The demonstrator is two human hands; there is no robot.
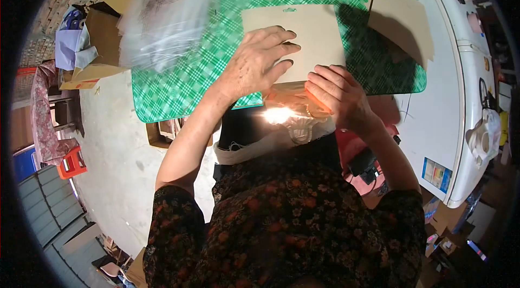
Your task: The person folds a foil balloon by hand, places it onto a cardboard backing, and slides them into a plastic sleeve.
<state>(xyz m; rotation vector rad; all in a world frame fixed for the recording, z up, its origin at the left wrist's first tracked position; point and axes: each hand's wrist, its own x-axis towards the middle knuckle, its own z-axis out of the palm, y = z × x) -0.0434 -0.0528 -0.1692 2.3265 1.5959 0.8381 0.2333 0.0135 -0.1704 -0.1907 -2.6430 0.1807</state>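
A beige cardboard card with a hang hole near its far edge lies on the green checked tablecloth. My left hand rests on the card's left side with its fingers spread. At the near right corner, my right hand is closed, fingertips over the card's edge and on a clear plastic bag. The shiny bag reaches from the card's near edge toward my lap, with a bright glare below it. My right palm and thumb are largely hidden.
A stack of clear plastic bags covers the table's left side. More beige cards lie at the right, beside a white fridge. An open cardboard box stands left of the table, and an orange stool is on the floor.
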